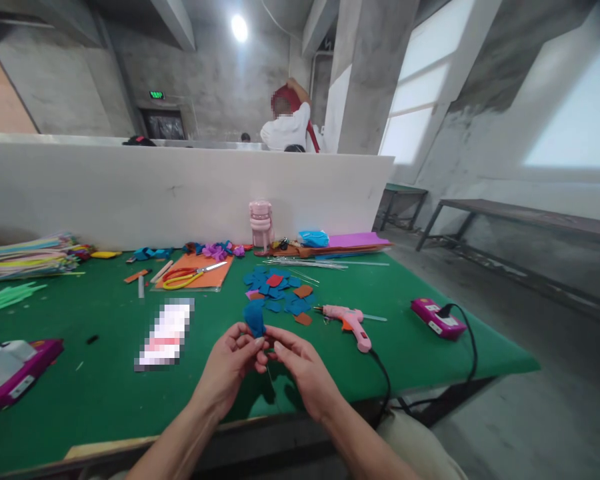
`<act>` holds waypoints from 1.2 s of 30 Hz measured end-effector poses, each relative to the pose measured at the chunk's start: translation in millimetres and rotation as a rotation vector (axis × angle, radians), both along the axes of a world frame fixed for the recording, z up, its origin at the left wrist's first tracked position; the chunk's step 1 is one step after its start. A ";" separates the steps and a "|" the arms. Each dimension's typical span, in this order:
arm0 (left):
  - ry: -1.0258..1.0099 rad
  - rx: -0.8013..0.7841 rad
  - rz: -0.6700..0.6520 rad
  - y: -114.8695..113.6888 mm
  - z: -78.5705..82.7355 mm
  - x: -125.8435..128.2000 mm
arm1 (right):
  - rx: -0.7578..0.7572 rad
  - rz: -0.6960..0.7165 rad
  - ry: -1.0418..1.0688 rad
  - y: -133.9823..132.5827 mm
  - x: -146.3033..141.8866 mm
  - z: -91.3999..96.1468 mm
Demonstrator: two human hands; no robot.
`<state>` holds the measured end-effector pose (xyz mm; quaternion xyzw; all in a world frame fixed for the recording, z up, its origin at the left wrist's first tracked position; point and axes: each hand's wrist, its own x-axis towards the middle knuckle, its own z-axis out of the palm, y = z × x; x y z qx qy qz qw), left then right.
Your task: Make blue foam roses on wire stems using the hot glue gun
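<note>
With the clock centred where both hands are meeting, the green tabletop (215,400) is spreading beneath everything. An orange sheet (215,279) is lying between 10 and 11 o'clock. Near 1 o'clock, mostly blue cut pieces (276,293) are lying scattered. The right hand (305,370) is reaching in from about 4 o'clock, the left hand (233,367) from between 7 and 8. Scissors (200,272) are resting on the sheet, blades pointing toward 2 o'clock. At 3 o'clock a pink glue gun (347,321) is lying on its side, nozzle facing 9 o'clock. Above the fingertips, off the table, a blue bud (255,317) is pointing toward 11 o'clock, its long axis running down toward 5. The left hand is pinching its base narrowly between thumb and fingers; the right index fingertip is touching there too, though whether the right thumb is pressing I cannot tell. A thin wire (270,380) is hanging below, toward 5 o'clock.
</note>
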<state>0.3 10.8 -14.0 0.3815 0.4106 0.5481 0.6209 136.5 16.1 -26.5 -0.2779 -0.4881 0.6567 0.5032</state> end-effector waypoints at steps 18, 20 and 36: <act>0.134 0.028 0.115 2.8 -3.4 7.0 | 0.599 -0.249 -0.659 -17.7 2.7 -0.3; 0.139 0.010 0.114 3.3 -5.8 7.4 | 0.652 -0.279 -0.777 -21.3 1.2 -1.1; -0.077 -0.066 -0.101 4.1 -1.2 -6.5 | -0.060 -0.201 -0.156 10.6 16.1 -2.6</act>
